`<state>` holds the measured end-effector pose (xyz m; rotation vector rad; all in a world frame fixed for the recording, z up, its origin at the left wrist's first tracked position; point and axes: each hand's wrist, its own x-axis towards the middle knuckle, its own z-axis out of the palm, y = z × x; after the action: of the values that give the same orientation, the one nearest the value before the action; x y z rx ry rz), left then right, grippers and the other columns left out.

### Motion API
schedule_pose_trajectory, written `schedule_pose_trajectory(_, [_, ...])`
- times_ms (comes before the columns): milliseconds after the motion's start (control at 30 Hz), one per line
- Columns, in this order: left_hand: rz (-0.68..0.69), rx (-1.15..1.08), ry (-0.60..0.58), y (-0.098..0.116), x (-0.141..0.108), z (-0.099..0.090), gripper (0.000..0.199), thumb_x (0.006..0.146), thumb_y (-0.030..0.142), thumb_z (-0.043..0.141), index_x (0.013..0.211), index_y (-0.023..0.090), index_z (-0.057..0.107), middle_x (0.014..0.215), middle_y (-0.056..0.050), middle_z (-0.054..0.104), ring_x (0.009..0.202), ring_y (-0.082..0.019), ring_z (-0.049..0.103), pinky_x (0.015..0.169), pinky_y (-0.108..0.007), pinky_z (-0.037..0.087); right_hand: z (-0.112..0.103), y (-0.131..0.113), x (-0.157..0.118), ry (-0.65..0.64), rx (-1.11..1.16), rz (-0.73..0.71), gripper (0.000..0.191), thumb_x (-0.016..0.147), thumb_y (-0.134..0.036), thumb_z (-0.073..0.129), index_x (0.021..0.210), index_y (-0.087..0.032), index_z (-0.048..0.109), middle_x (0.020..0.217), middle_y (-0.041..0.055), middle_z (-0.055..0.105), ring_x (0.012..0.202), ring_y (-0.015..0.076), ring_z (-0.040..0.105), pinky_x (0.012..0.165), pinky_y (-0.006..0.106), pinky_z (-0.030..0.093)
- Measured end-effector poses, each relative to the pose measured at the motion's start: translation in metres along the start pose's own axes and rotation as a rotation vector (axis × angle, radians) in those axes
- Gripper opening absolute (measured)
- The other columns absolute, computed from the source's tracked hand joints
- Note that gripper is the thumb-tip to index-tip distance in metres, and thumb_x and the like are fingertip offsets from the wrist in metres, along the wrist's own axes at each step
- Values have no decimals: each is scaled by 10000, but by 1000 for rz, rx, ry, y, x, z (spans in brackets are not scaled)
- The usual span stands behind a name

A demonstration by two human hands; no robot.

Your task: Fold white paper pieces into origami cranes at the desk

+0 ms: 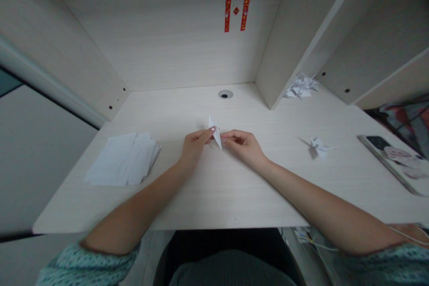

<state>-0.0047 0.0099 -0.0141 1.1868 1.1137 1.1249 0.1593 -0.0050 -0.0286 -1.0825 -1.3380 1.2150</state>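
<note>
Pale wood-grain panels enclose a light counter, with a stack of white sheets lying at its left. Over the middle, the left hand pinches a folded white paper between thumb and fingers, while the right hand has its fingertips closed on the paper's right edge. Farther right lie a small paper figure and a phone.

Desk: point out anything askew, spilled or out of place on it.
The stack of white paper at the left of the desk looks askew: its sheets are fanned unevenly. One origami crane lies apart from the folded-paper pile farther back. No spill shows.
</note>
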Motion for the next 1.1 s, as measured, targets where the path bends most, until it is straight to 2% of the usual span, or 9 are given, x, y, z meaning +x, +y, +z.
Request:
schedule_pose_trajectory(133, [24, 58, 51, 1, -2, 2, 328, 724, 495, 678, 771, 183, 768, 806, -48, 737, 813, -182, 637, 784, -285, 460, 0, 1, 0, -7, 31, 18, 280, 709, -417, 710, 840, -170, 728, 853, 65, 744, 712, 159, 649, 665, 277, 465])
schedule_pose_trajectory(233, [21, 57, 40, 2, -2, 2, 327, 731, 494, 672, 769, 183, 765, 799, -48, 732, 811, -179, 626, 765, -278, 454, 1, 2, -1, -18, 35, 4, 275, 718, -410, 710, 840, -164, 715, 845, 64, 732, 708, 153, 637, 661, 273, 459])
schedule_pose_trajectory(333, [11, 53, 32, 2, -3, 2, 343, 734, 508, 661, 718, 177, 754, 766, -43, 721, 773, -171, 615, 748, -274, 450, 1, 2, -1, 31, -30, -87, 269, 730, -379, 713, 899, -173, 671, 768, 26, 685, 627, 123, 582, 629, 263, 455])
schedule_pose_trajectory(400, [4, 66, 38, 2, -4, 3, 342, 734, 509, 659, 707, 181, 751, 748, -34, 715, 745, -162, 606, 741, -269, 442, 1, 1, -1, 80, -91, -215, 299, 742, -330, 711, 997, -196, 629, 835, 20, 655, 618, 110, 553, 628, 265, 464])
schedule_pose_trajectory(500, [6, 92, 32, 2, -5, 4, 308, 733, 490, 663, 725, 196, 755, 728, -24, 709, 734, -158, 601, 730, -263, 435, -2, -4, -2, 62, -237, -418, 295, 807, -260, 640, 1101, -241, 626, 1036, 66, 605, 793, 152, 587, 705, 304, 493])
schedule_pose_trajectory(600, [9, 73, 37, 2, -5, 4, 291, 721, 483, 668, 697, 204, 747, 695, -30, 699, 742, -175, 613, 722, -273, 448, -5, -7, -1, -10, -368, -500, 292, 863, -218, 551, 1127, -276, 660, 1064, 85, 598, 1006, 209, 571, 811, 356, 495])
schedule_pose_trajectory(833, [-14, -30, -60, 0, -3, 4, 335, 697, 498, 676, 706, 168, 732, 756, -67, 718, 754, -187, 631, 761, -309, 459, -10, -3, 0, 16, -421, -499, 327, 843, -222, 601, 1150, -315, 664, 1122, 52, 672, 1070, 217, 605, 964, 413, 464])
schedule_pose_trajectory(967, [9, -27, -36, 3, -3, 4, 276, 698, 444, 683, 732, 176, 737, 775, -53, 723, 759, -182, 633, 784, -309, 465, -12, 0, 0, -31, -393, -482, 338, 850, -249, 608, 1176, -330, 648, 1212, 18, 664, 1144, 220, 603, 1021, 413, 456])
schedule_pose_trajectory(1100, [36, 43, -11, 7, -3, 3, 233, 702, 408, 672, 668, 183, 722, 717, -41, 709, 751, -189, 634, 766, -303, 472, -12, 1, 0, -51, -399, -452, 339, 856, -246, 599, 1181, -335, 642, 1215, 1, 662, 1160, 224, 601, 1040, 430, 457])
